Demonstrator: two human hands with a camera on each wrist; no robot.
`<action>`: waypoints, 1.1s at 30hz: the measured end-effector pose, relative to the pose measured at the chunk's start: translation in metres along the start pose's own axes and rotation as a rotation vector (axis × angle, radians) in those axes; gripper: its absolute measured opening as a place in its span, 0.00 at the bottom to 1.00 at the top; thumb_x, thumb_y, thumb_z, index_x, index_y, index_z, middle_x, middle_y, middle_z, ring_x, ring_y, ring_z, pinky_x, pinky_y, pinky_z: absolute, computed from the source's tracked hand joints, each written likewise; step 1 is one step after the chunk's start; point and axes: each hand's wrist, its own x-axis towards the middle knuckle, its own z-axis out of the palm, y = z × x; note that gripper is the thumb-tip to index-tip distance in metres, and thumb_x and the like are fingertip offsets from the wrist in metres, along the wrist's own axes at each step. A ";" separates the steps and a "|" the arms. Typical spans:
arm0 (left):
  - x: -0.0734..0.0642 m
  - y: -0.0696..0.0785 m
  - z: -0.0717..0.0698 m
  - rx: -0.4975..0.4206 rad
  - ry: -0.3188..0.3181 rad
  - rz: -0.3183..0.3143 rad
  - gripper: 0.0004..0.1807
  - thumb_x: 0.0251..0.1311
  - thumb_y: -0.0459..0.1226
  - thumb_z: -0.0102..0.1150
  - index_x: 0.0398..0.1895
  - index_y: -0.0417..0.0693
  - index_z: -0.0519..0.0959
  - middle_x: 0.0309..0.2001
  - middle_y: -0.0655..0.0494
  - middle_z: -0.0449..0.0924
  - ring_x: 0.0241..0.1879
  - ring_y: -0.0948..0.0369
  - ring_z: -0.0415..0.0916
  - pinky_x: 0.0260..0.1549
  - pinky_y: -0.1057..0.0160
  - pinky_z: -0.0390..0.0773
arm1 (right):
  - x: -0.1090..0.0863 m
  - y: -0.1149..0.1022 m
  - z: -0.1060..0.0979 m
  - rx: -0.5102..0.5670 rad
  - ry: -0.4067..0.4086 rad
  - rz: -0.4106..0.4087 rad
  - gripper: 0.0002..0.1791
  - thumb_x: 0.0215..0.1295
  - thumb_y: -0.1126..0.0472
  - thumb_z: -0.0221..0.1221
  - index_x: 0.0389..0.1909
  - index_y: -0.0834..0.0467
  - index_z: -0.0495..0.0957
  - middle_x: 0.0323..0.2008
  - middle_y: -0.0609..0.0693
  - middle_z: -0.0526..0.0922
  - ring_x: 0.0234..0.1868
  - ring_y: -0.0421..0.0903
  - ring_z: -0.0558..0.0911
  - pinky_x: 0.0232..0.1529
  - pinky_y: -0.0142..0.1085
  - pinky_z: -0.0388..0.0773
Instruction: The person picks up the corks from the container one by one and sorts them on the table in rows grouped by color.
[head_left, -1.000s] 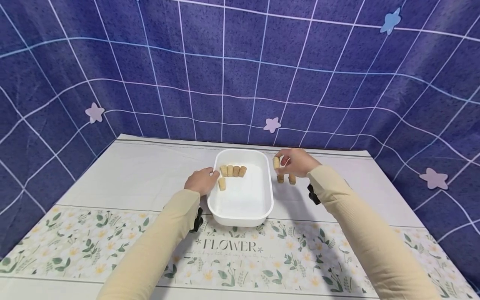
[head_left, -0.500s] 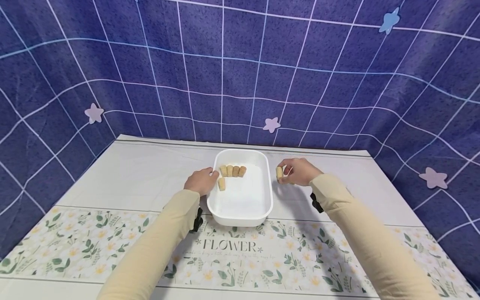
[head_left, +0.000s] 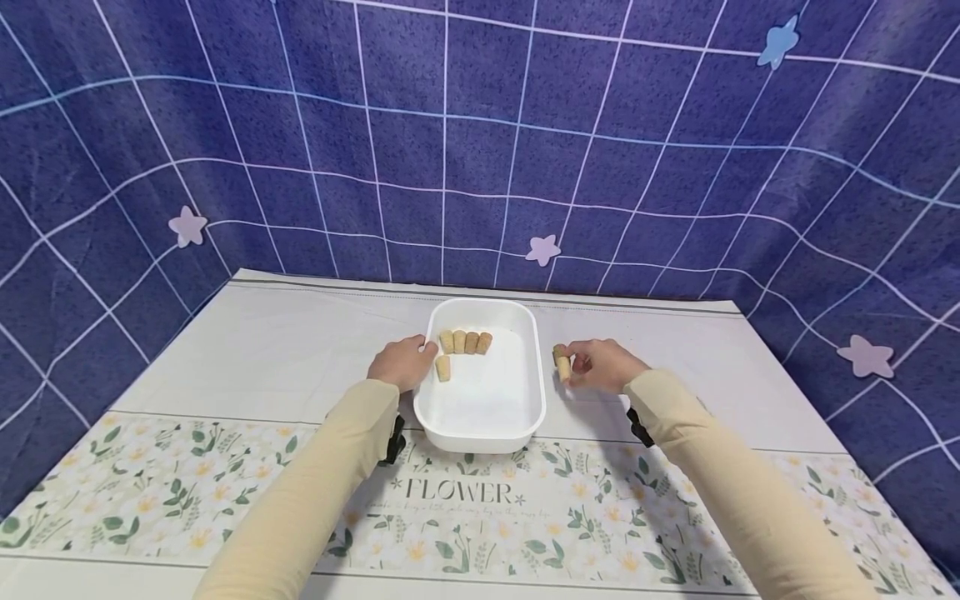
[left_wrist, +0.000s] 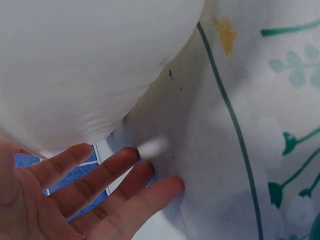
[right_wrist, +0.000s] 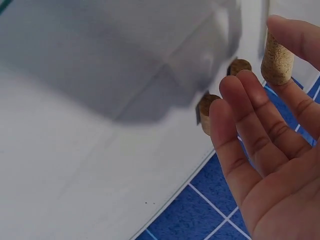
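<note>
My left hand [head_left: 401, 364] holds the left rim of a white plastic tray [head_left: 480, 443], thumb over the edge and fingers outside. In the left wrist view those fingers [left_wrist: 112, 175] are loosely spread beside the tray's outer wall. Inside the tray, several corks [head_left: 471, 342] lie in a row at the back left, and a single cork [head_left: 443, 368] sits in front of them. Right of the tray, my right hand [head_left: 606, 365] pinches a pale cork [right_wrist: 278, 61] between thumb and index finger. Behind it are two more corks on the table, a nearer cork [right_wrist: 206, 115] and another cork [right_wrist: 240, 66].
A white cloth with a floral band [head_left: 480, 542] covers the table. Blue curtain fabric [head_left: 480, 167] with a light grid and star shapes encloses the back and sides. Black straps [head_left: 393, 440] are on both wrists.
My right hand has moved toward me and slightly right with the pinched cork, bringing it lower in front of the table corks. My left hand and the tray stay put.
</note>
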 end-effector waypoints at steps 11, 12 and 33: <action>0.002 -0.002 0.001 -0.011 -0.003 -0.009 0.31 0.78 0.47 0.31 0.74 0.38 0.65 0.67 0.35 0.72 0.62 0.38 0.73 0.62 0.44 0.72 | -0.003 0.003 0.014 0.013 -0.019 0.017 0.27 0.57 0.64 0.72 0.55 0.69 0.78 0.35 0.51 0.82 0.37 0.46 0.82 0.46 0.43 0.79; 0.003 -0.002 0.002 -0.010 -0.004 -0.009 0.32 0.78 0.47 0.30 0.74 0.38 0.65 0.67 0.35 0.72 0.62 0.38 0.73 0.62 0.44 0.72 | -0.003 0.003 0.014 0.009 -0.019 0.017 0.27 0.57 0.63 0.72 0.55 0.69 0.78 0.35 0.51 0.82 0.37 0.46 0.82 0.46 0.43 0.79; 0.002 -0.002 0.001 -0.014 0.003 -0.008 0.31 0.78 0.47 0.31 0.73 0.38 0.67 0.65 0.36 0.74 0.60 0.39 0.75 0.60 0.44 0.73 | -0.005 -0.001 0.018 -0.014 -0.015 0.036 0.21 0.55 0.63 0.74 0.49 0.65 0.82 0.34 0.49 0.75 0.32 0.43 0.74 0.40 0.38 0.72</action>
